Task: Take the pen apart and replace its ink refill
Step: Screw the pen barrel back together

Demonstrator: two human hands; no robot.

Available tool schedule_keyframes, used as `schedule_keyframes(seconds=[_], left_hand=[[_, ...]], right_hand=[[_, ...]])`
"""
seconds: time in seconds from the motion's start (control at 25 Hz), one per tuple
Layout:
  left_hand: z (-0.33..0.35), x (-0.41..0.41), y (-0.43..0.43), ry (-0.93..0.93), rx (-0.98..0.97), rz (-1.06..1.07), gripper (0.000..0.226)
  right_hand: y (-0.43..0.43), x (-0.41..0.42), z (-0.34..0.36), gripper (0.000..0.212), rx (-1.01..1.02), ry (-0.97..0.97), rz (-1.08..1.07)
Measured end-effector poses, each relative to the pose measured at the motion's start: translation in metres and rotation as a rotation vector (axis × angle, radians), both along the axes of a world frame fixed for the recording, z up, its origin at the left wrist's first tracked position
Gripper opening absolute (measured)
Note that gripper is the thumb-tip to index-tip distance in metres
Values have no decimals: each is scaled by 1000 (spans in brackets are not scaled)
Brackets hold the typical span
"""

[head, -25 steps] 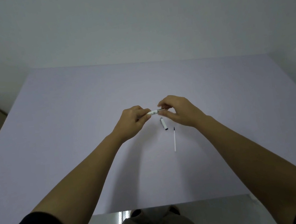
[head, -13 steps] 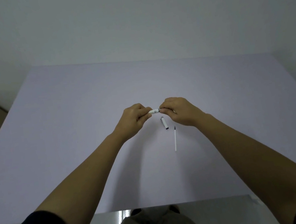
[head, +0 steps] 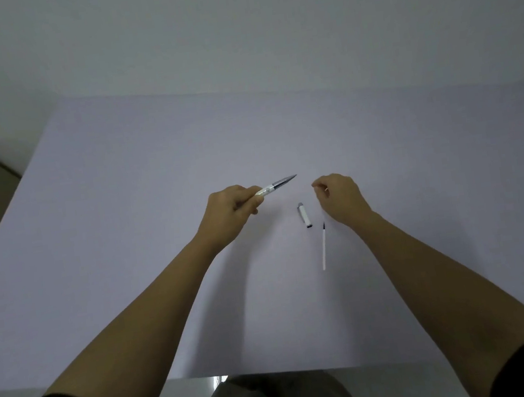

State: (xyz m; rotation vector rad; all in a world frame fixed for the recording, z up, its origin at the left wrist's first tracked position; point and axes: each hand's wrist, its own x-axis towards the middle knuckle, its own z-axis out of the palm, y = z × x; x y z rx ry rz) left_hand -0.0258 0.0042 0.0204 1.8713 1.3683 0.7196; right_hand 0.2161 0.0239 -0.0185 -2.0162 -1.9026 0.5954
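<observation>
Holding pen, right hand off, cap and refill on table

Gripping the pen (head: 271, 189) in a closed fist, the left hand (head: 231, 212) holds the white barrel end; the metal tip section sticks out up and to the right, point in the air above the table (head: 123, 216). Right hand (head: 340, 196) hovers just right of the pen, apart from it, fingers loosely curled with thumb and forefinger pinched near each other; cannot tell if anything tiny sits between them, nothing visible. Cap (head: 304, 215) lies on the table between the hands, below the pen tip. Refill (head: 324, 246), thin white stick with dark tip, lies just beside the cap, near the right wrist, not touching either hand.

Step judgement: pen looks assembled at the tip end with one refill lying loose. Cannot tell whether the loose refill is the old or the new one, so either the swap is done or disassembly is only starting.

Next move likely calls for the right hand to go for the cap or the refill; both are small and thin, so a fine pinch off the flat surface is needed, with the left keeping the pen steady.
</observation>
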Motion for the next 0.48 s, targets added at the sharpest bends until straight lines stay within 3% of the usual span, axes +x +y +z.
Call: schedule_keyframes(seconds=[0.32,0.48], left_hand=[[-4,-18,9,3,-35,40,19],[-9,-23,10,7,-70,35,19]], right_hand=[[18,-30,-49,22,-208,-134,-18],[20,-33,-55,24,-231,-108,-64]])
